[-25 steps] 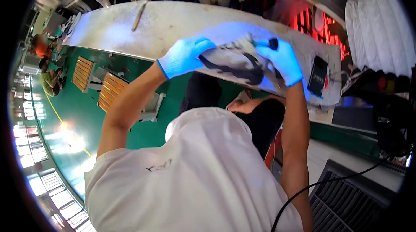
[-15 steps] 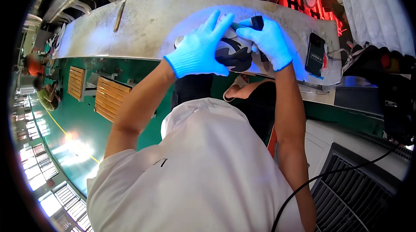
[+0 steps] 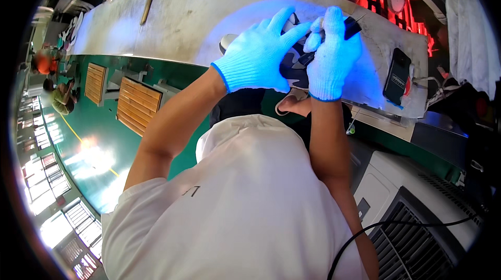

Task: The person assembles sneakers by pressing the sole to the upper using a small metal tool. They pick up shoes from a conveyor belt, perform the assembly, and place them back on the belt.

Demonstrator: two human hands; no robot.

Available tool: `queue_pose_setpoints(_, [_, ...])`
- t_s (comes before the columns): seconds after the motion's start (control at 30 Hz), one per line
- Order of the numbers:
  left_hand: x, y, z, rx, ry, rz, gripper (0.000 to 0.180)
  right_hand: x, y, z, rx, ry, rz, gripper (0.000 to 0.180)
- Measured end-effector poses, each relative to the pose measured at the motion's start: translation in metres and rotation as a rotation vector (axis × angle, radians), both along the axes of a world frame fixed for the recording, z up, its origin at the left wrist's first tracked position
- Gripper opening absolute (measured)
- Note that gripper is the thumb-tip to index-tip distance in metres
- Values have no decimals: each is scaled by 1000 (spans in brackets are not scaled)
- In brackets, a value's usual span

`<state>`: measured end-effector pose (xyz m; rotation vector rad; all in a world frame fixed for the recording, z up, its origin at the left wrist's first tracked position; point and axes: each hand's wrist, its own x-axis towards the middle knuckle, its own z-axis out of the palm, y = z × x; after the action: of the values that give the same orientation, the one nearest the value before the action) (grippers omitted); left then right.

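Observation:
A grey, black and white shoe [image 3: 295, 75] lies on the bench under a patch of blue light, largely covered by my hands. My left hand [image 3: 260, 55], in a white knit glove that looks blue, spans the shoe, its thumb on the near side and its fingers reaching over the far side. Beside the shoe, my right hand [image 3: 334, 55], gloved the same way, is closed around a small tool with a black end [image 3: 352, 27] and a thin tip sticking out. A dark piece also shows between the right fingers and the shoe; its kind is unclear.
The pale, stained bench [image 3: 182, 13] curves across, with a thin stick [image 3: 148, 6] at its far left. A dark phone [image 3: 397, 75] lies right of my hands. Slatted wooden tops [image 3: 138, 103] stand left, a vented machine [image 3: 417, 228] and black cable [image 3: 402, 223] lower right.
My right hand has turned more upright and drawn closer to my left, with the tool's black end tilted outward to the right. My left hand stays over the shoe; the view has shifted slightly.

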<state>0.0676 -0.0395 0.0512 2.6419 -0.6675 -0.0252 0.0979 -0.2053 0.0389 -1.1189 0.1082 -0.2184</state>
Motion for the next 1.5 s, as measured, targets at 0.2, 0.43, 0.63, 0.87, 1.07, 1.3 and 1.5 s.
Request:
queue_pose_setpoints(0.2, [0,-1,-5,-40,-16,3,120,26,-29,-19,749,47,119,46])
queue_pose_setpoints(0.43, [-3,-10,3,30,-43,24,119,24,-43,-5,134,73,-45,33])
queue_pose_setpoints(0.63, [-2,-8,-1,-49,-62,3,110,30,-62,-32,419,145,168,39])
queue_pose_setpoints(0.87, [-9,-5,0,-112,-82,16,106,6,-124,-59,-1350,309,-209,47])
queue_pose_setpoints(1.07, [-17,-7,-8,-80,-177,32,108,-60,-97,-80,-810,2,-19,97])
queue_pose_setpoints(1.3, [-24,-7,-15,-173,-272,22,101,-77,-47,-43,-190,246,389,86])
queue_pose_setpoints(1.5, [-22,-7,-15,-139,-238,15,110,-73,-60,-65,-86,219,455,80])
